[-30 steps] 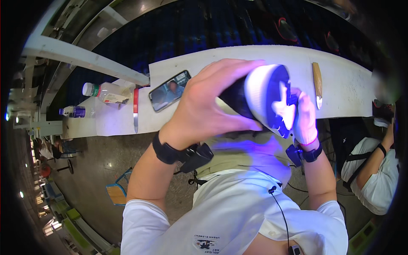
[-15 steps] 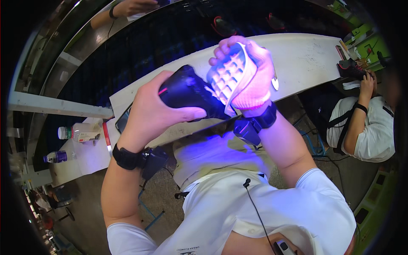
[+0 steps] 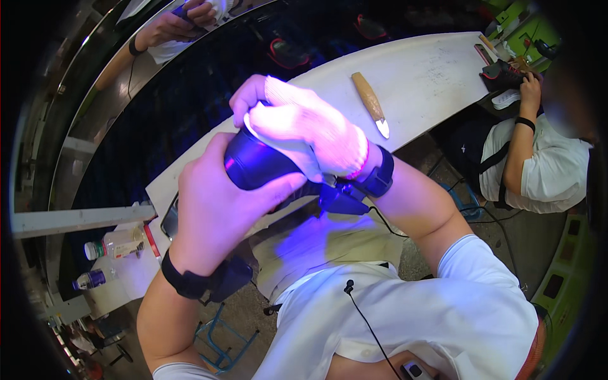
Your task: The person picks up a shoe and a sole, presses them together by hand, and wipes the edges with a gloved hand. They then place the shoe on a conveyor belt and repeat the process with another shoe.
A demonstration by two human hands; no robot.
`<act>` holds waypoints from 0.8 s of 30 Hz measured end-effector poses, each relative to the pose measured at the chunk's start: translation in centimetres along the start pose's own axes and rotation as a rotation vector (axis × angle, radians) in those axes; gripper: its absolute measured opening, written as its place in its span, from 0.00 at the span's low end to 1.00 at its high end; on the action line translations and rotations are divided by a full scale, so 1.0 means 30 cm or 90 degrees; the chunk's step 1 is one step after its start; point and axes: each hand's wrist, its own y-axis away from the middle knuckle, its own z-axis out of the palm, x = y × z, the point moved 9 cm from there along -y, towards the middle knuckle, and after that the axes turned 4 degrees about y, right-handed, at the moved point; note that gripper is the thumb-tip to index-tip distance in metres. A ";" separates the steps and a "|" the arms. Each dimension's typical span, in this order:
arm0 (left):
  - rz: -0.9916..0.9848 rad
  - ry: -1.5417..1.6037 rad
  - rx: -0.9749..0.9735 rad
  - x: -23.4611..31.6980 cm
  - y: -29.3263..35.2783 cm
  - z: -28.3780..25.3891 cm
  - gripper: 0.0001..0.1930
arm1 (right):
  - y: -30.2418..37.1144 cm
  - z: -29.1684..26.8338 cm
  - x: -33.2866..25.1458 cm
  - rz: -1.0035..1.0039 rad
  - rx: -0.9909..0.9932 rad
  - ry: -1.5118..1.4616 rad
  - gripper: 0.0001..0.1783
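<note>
Bare and curled round its side, my left hand (image 3: 212,199) holds a black shoe upper (image 3: 253,166) in front of my chest. My right hand (image 3: 316,130), in a pale fingerless-looking knit glove, is wrapped over a white shoe sole (image 3: 292,156). The sole lies against the underside of the upper, its rim showing below the glove; most of it is hidden by my hand. Bluish-violet light falls on both hands. A short knife with a wooden handle (image 3: 366,93) lies on the white bench (image 3: 430,69), beyond my right wrist.
Behind the bench runs a dark conveyor (image 3: 190,95) carrying red-edged dark shoe parts (image 3: 288,56). Two bottles (image 3: 123,242) stand or lie at the left. At right a co-worker holds a dark shoe (image 3: 500,77); another person's hands (image 3: 174,28) show at top left.
The sole was held apart from the upper, its gridded inside showing; my right hand has moved left and turned it onto the upper. The knife has come into fuller view.
</note>
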 end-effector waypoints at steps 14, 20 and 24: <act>0.424 -0.298 -0.110 0.265 0.152 0.255 0.35 | 0.364 -0.087 -0.127 -0.166 0.015 0.254 0.36; 0.606 -0.387 -0.161 0.310 0.177 0.184 0.26 | 0.476 0.072 -0.140 -0.208 -0.032 0.434 0.38; 0.369 -0.212 -0.284 0.200 0.189 0.021 0.55 | 0.494 0.095 -0.042 -0.222 0.015 0.490 0.54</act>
